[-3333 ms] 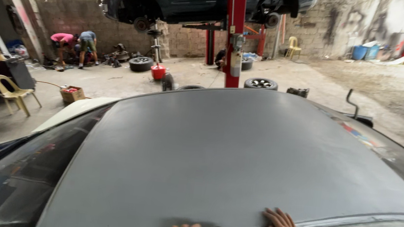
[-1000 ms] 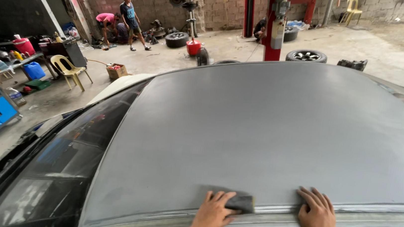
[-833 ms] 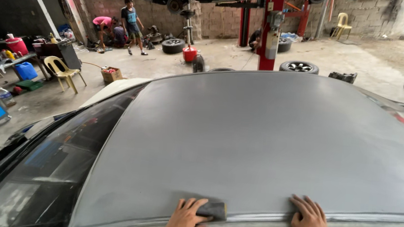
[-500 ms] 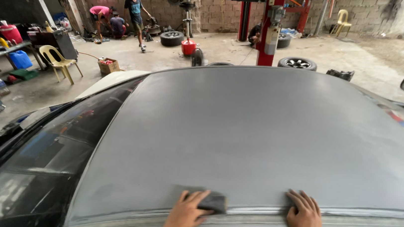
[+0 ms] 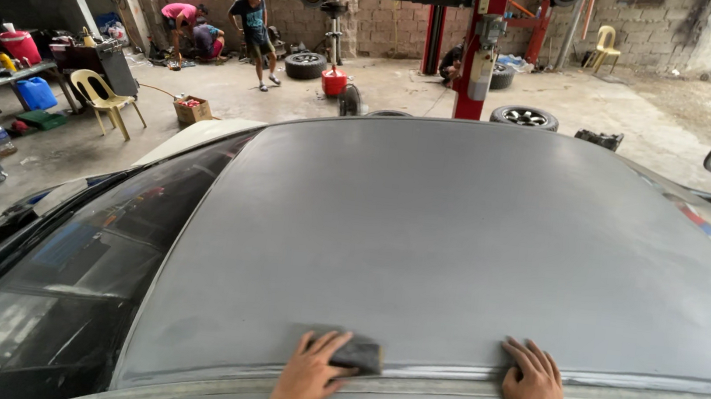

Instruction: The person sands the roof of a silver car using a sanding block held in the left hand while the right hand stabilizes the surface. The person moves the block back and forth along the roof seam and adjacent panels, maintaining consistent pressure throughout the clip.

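Sanding block (image 5: 354,352) under left hand (image 5: 307,379), clamped, roof (image 5: 475,238) edge at 6 o'clock; right hand (image 5: 533,390) flat, fingers apart. Risk: block slips off edge, uneven pressure gouges primer.

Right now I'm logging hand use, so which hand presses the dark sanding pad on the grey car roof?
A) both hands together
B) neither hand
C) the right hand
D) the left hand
D: the left hand covers the dark pad at the roof edge, while the right hand lies flat on bare roof, apart from it.
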